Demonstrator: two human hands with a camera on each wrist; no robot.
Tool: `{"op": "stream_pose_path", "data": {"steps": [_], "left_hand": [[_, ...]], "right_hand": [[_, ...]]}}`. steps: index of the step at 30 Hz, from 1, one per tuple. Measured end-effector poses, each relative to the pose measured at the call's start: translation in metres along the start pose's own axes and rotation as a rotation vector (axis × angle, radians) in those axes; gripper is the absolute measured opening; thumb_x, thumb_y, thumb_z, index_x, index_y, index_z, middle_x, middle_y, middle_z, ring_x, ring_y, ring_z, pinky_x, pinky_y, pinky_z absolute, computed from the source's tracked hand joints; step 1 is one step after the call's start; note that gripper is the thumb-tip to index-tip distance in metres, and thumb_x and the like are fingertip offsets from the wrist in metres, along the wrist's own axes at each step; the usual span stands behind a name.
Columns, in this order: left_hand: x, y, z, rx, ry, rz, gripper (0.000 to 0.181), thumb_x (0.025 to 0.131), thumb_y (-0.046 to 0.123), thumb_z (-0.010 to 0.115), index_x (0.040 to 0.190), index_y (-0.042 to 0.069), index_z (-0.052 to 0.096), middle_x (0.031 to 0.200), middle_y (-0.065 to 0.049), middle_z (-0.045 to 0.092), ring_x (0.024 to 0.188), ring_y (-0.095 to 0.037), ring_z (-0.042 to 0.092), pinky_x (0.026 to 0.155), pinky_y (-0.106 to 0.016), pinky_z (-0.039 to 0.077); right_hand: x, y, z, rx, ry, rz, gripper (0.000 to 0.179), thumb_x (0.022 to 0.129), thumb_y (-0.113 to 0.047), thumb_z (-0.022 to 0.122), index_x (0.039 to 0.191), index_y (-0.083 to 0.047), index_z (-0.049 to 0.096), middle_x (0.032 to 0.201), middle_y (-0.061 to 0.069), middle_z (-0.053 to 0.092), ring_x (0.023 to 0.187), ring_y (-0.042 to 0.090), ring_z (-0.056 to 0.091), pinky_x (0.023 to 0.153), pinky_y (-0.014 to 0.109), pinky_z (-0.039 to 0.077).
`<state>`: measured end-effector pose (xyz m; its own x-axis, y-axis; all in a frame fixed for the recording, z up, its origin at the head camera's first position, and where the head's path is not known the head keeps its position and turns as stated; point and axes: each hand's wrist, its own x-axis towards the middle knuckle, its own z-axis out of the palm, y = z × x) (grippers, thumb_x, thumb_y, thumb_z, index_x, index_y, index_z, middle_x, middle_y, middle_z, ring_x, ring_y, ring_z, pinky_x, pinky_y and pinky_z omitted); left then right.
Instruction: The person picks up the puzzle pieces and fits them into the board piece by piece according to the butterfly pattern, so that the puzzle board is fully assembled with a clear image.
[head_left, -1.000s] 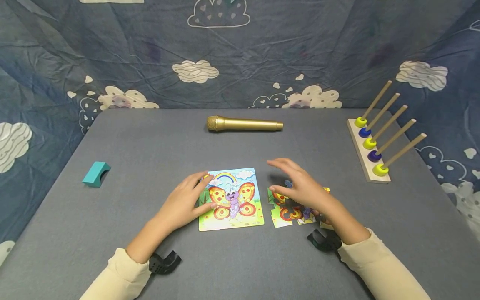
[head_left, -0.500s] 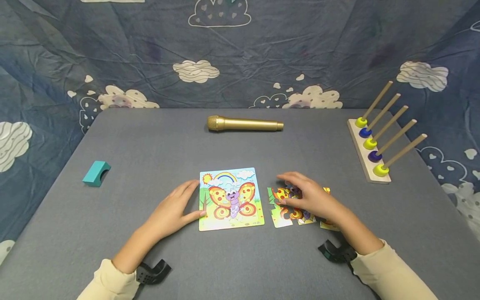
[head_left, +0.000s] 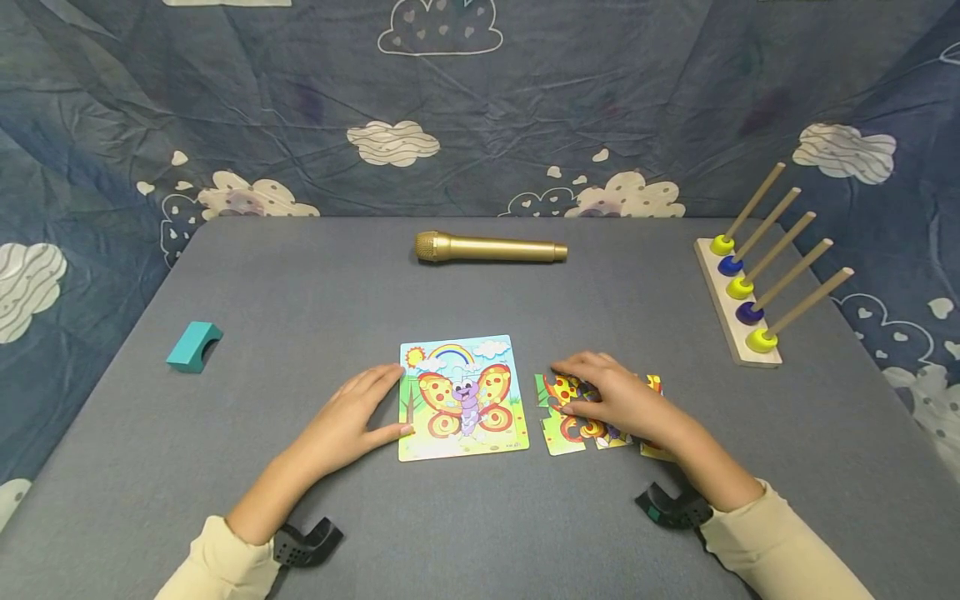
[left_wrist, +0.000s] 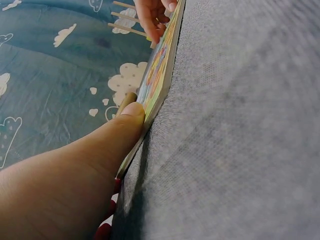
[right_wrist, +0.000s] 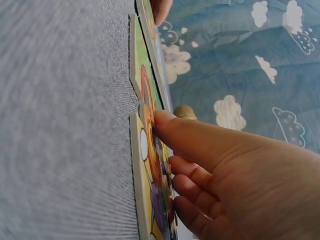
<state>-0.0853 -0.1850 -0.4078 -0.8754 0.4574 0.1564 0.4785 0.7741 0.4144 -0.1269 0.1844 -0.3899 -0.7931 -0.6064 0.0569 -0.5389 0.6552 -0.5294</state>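
Observation:
A square butterfly puzzle board (head_left: 471, 400) lies flat in front of the person. Its left side is met by the left hand (head_left: 341, 429): the thumb rests on the board's edge, as the left wrist view shows, and the relaxed fingers touch the left rim. Right of the board lie several loose butterfly puzzle pieces (head_left: 564, 433), partly overlapping. Over them, the right hand (head_left: 622, 398) curls its thumb and fingers round a puzzle piece at the top of the group. That piece is mostly hidden under the hand. In the right wrist view, the thumb (right_wrist: 172, 125) touches the pieces.
A gold microphone (head_left: 491, 248) lies near the back edge. On the right stands a wooden peg rack (head_left: 731, 312) with yellow and blue rings. A teal arch block (head_left: 192, 347) is at the left. A cloud-patterned cloth (head_left: 480, 108) hangs behind the grey table (head_left: 420, 533).
The left hand has drawn back from over the board to its left edge. The right hand has lowered onto the loose pieces, its thumb and fingers coming closer together.

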Motion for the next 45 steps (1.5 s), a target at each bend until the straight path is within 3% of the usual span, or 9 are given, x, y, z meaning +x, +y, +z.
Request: {"op": "stream_pose_path", "data": {"steps": [9,17,23,34,45], "left_hand": [[0.001,0.0,0.0,-0.002,-0.007,-0.001,0.075,0.078,0.046,0.065,0.134,0.003,0.04,0.133,-0.012,0.041,0.123,-0.031,0.034,0.099,-0.048,0.027],[0.004,0.001,0.0,-0.009,-0.01,0.006,0.074,0.079,0.046,0.064,0.135,0.004,0.04,0.134,-0.011,0.041,0.123,-0.03,0.035,0.099,-0.047,0.027],[0.012,0.001,0.002,-0.015,-0.021,0.019,0.075,0.079,0.047,0.063,0.135,0.004,0.039,0.135,-0.011,0.04,0.123,-0.03,0.034,0.099,-0.046,0.026],[0.02,0.001,0.004,-0.033,-0.031,0.025,0.075,0.079,0.047,0.063,0.136,0.005,0.038,0.135,-0.011,0.038,0.123,-0.029,0.033,0.1,-0.046,0.026],[0.02,-0.001,0.006,-0.04,-0.048,0.024,0.074,0.082,0.049,0.059,0.138,0.008,0.035,0.139,-0.008,0.035,0.125,-0.028,0.031,0.101,-0.046,0.023]], "right_hand": [[0.003,-0.007,-0.001,-0.031,-0.034,0.028,0.047,0.078,-0.02,0.069,0.121,-0.005,0.056,0.11,0.005,0.05,0.103,0.023,0.044,0.08,0.041,0.041],[0.011,-0.02,-0.008,0.021,0.057,-0.061,0.045,0.078,-0.019,0.07,0.12,-0.007,0.056,0.108,0.003,0.047,0.09,0.016,0.045,0.073,0.034,0.042],[0.023,-0.04,-0.008,0.067,0.12,-0.124,0.047,0.077,-0.016,0.071,0.12,-0.005,0.055,0.112,0.004,0.048,0.097,0.018,0.051,0.079,0.035,0.045],[0.052,-0.063,0.016,0.089,0.156,-0.226,0.042,0.076,-0.015,0.071,0.115,-0.005,0.058,0.109,0.006,0.05,0.096,0.016,0.049,0.08,0.032,0.043],[0.073,-0.076,0.048,0.081,0.072,-0.201,0.04,0.078,-0.019,0.071,0.114,-0.005,0.06,0.108,0.003,0.052,0.096,0.014,0.049,0.082,0.028,0.042]]}}
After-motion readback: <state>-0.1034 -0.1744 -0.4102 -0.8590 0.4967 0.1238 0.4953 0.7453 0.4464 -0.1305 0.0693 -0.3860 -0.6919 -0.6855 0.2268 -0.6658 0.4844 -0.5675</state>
